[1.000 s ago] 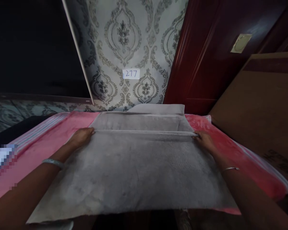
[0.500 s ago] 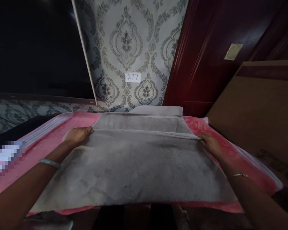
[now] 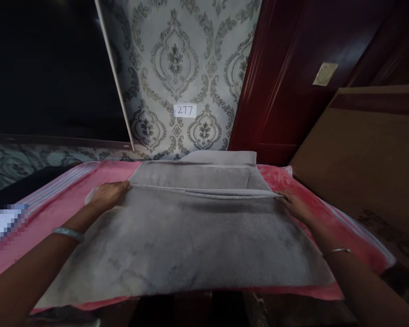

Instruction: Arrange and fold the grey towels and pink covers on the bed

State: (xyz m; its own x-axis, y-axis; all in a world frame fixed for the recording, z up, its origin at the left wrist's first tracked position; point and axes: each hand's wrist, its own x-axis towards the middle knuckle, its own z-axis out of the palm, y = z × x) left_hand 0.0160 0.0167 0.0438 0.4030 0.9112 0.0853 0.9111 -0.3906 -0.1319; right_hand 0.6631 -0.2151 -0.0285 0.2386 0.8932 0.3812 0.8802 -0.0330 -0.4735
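Note:
A grey plush towel lies spread over a pink cloth, with a fold running across its upper part. My left hand is closed on the left end of that folded edge. At the right end of the same edge, my right hand pinches the fabric between its fingers. Between the hands the edge stands slightly apart from the layer behind it and sags toward the right. A pale flap sticks up at the far side of the towel.
The pink cloth with striped borders covers the surface beneath. A large cardboard box stands on the right. Behind are a patterned wall, a paper label reading 277, a dark screen and a dark red door frame.
The view has shifted slightly, so everything sits a little further left. The gap along the held edge has widened on its right half. Both hands keep their hold.

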